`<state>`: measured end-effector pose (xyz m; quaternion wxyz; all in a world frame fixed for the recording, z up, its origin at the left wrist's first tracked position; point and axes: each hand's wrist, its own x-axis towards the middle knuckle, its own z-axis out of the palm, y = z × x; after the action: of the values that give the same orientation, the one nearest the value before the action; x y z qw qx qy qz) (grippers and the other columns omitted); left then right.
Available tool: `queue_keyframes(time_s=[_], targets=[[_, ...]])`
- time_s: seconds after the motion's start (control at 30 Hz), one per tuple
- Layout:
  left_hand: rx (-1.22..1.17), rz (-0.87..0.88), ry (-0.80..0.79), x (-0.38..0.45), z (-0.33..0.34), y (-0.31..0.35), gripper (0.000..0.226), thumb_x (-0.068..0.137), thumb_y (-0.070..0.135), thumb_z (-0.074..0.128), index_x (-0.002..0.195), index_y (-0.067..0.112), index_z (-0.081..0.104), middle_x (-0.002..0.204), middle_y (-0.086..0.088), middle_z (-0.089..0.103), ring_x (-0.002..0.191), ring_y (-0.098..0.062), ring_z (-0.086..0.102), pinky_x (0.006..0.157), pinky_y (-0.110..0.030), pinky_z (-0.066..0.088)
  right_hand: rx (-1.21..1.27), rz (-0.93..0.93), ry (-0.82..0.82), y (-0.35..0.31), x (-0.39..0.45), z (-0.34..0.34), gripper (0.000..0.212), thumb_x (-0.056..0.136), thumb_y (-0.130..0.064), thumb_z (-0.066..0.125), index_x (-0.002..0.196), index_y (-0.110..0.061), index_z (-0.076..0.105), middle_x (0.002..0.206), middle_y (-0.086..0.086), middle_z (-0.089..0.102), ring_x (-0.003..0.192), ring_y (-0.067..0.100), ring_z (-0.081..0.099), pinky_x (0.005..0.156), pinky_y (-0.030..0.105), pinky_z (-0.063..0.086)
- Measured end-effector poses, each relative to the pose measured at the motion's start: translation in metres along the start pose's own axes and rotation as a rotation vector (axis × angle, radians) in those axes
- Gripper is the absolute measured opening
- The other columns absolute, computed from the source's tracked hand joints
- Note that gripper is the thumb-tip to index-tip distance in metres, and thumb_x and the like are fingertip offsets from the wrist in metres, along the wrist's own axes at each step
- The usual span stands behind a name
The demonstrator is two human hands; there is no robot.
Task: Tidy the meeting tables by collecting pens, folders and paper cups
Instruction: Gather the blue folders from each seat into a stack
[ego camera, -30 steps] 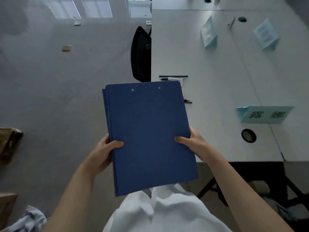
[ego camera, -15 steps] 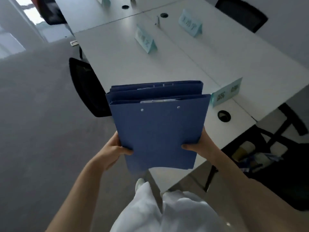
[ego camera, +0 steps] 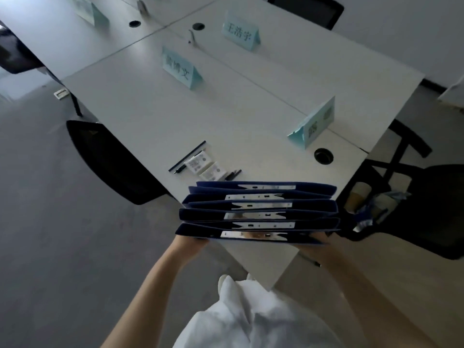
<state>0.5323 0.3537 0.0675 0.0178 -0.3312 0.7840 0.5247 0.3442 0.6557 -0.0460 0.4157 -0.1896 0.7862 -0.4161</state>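
A stack of several blue folders [ego camera: 200, 212] with metal clips hangs over the near corner of the white table [ego camera: 140, 114], seen almost edge-on. My left hand [ego camera: 192, 243] grips its left side and my right hand [ego camera: 320, 243] grips its right side; most of both hands is hidden under the stack. Just beyond the folders, several black pens [ego camera: 187, 156] and two small white packets [ego camera: 198, 162] lie on the table. Paper cups [ego camera: 361, 194] stand on the seat of the black chair [ego camera: 431, 209] at the right.
Three light blue name cards [ego camera: 180, 67] stand on the table, with round cable holes [ego camera: 323, 155] near them. A black chair [ego camera: 110, 159] is pushed in at the table's left side. Grey floor lies to the left.
The view has swung up over the table. The folders have tipped from face-up to nearly flat and edge-on, fanning apart, and now sit lower over the table corner, still held by both hands.
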Motion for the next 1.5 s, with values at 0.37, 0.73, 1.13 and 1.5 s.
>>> queue_keyframes(time_s=[0.37,0.73,1.13,1.5], targets=[[-0.008,-0.099,-0.135,0.011,-0.001,-0.014,0.04,0.066,0.005,0.084,0.082,0.031,0.059,0.084,0.013,0.061,0.071,0.002,0.059,0.062,-0.01,0.046,0.08,0.162,0.059,-0.088,-0.019,-0.003,0.066,0.028,-0.055,0.091,0.086,-0.033,0.065,0.089,-0.009,0.071,0.093,0.01,0.066,0.089,0.031,0.053],[0.308,0.152,-0.003,0.041,-0.003,-0.015,0.082,0.075,0.056,0.064,0.143,0.016,0.041,0.133,-0.001,0.057,0.113,-0.023,0.057,0.075,-0.027,0.041,0.12,-0.091,0.197,-0.119,-0.006,0.002,0.07,0.078,-0.021,0.077,0.137,-0.03,0.04,0.13,-0.009,0.055,0.116,0.011,0.056,0.097,0.036,0.049],[0.062,-0.001,-0.53,0.125,-0.001,0.058,0.067,0.075,0.043,0.075,0.129,0.014,0.048,0.12,0.001,0.063,0.102,-0.006,0.066,0.083,-0.027,0.056,0.667,0.252,0.199,-0.122,-0.019,-0.032,0.051,0.079,-0.025,0.075,0.125,-0.028,0.055,0.12,-0.006,0.066,0.105,0.017,0.064,0.078,0.036,0.056],[0.366,-0.113,-0.511,0.155,0.032,0.028,0.047,0.095,0.047,0.051,0.12,0.009,0.059,0.114,-0.009,0.067,0.097,-0.025,0.065,0.089,-0.045,0.053,1.014,0.522,0.379,-0.092,-0.011,0.024,0.047,0.08,-0.023,0.076,0.122,-0.011,0.061,0.116,0.011,0.068,0.104,0.031,0.064,0.084,0.042,0.054]])
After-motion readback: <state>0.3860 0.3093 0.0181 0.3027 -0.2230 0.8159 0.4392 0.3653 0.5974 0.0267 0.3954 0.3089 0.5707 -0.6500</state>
